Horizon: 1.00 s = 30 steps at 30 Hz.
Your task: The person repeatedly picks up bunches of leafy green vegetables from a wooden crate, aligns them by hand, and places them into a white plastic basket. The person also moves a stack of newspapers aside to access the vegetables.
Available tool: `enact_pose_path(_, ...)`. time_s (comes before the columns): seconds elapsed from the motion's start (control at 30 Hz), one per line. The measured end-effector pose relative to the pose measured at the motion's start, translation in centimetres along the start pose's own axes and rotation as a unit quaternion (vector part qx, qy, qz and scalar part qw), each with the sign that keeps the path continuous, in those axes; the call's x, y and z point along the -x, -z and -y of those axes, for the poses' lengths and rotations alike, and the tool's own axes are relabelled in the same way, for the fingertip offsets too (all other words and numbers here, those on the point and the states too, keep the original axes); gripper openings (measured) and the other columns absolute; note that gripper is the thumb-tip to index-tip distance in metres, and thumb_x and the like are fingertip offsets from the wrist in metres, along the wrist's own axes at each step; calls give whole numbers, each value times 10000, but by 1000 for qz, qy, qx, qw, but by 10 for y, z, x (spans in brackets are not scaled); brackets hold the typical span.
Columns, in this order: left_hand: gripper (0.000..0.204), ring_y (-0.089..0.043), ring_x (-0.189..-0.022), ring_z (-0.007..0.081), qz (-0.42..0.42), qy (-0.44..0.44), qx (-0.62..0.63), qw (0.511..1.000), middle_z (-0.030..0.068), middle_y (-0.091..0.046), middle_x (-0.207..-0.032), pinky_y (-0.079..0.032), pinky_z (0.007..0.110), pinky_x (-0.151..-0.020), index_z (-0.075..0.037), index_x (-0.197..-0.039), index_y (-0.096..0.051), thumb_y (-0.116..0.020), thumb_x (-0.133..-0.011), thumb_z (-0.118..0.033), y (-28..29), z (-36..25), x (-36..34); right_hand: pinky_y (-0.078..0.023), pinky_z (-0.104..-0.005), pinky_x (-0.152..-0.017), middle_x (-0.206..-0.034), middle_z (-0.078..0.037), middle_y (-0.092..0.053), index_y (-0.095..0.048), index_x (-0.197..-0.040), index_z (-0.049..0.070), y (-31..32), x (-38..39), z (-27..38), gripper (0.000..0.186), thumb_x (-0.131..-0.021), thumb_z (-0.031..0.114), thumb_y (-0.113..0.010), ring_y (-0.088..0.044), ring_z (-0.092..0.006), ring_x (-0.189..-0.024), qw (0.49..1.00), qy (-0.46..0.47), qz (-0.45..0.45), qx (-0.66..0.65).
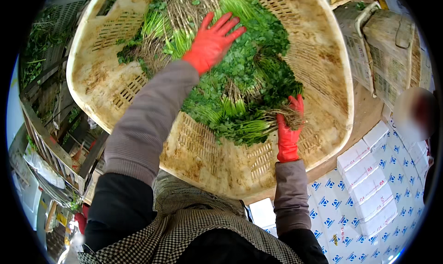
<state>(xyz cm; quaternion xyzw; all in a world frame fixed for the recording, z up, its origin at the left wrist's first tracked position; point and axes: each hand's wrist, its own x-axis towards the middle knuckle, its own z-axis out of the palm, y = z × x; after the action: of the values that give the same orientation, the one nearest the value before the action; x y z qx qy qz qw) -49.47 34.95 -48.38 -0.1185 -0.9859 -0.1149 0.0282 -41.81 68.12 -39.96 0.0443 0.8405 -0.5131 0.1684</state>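
Note:
Bunches of cilantro [244, 65], with green leaves, pale stems and stringy brown roots, lie piled inside a large stained cream plastic basket [318, 65]. My left hand [212, 44], in a red rubber glove, lies over the upper middle of the pile with its fingers spread and nothing gripped. At the pile's lower right my right hand [289, 134], gloved the same way, has thumb and fingers around the root end of one cilantro bunch [258, 127]. That bunch's stems point left. Its roots partly cover the fingers.
A second worn plastic basket [387, 47] stands at the right. White boxes [369, 190] are lined up at the lower right, beside a blue-patterned surface [327, 208]. On the left are a rack [50, 144] and loose greens [41, 42]. Another person is partly visible at the right edge.

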Motion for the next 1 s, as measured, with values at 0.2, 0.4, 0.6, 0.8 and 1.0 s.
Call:
enact_pose_path(0.2,481,-505,-1282,345,-33,119,539,833,146,-580,-1322,-402,407,-1076,-93,-1327,-565,-527,-868,44,-20,-157,33,-418,-384,-1025,-1321,-108,-560,-500,-1342,28,-2,-18,3,658,-751,92,-783,-513,-245,-1190,997,52,29,47)
enact_pose_path(0.4,432,-634,-991,313,-208,622,341,673,204,-660,-1058,-485,367,-902,28,-1186,-587,-750,-830,-156,-46,-242,83,-242,-457,-1155,-1212,-77,-637,-626,-1175,94,-1,-30,-3,435,-759,153,-740,-486,-282,-1290,973,83,96,192)
enact_pose_path(0.6,1008,-550,-1010,350,77,724,122,675,192,-534,-1131,-482,449,-802,-4,-1326,-407,-874,-605,-532,-37,-228,79,-215,-498,-1176,-1168,-45,-666,-694,-1032,124,-12,-45,-13,345,-687,116,-685,-526,-267,-1241,960,93,174,198)
enact_pose_path(0.8,818,-568,-1039,354,131,767,214,590,166,-550,-1130,-494,433,-869,-52,-1307,-420,-855,-659,-300,-49,-224,77,-229,-498,-1172,-1136,-53,-671,-693,-963,135,-12,-42,-23,388,-578,131,-743,-583,-250,-1124,972,99,162,139)
enact_pose_path(1.0,743,-614,-1071,375,22,680,437,589,214,-611,-1181,-501,395,-924,-12,-1300,-510,-828,-651,-186,-85,-254,147,-222,-477,-1179,-1103,-56,-673,-639,-1102,132,-12,-44,-16,534,-583,133,-764,-582,-267,-1110,943,157,192,221)
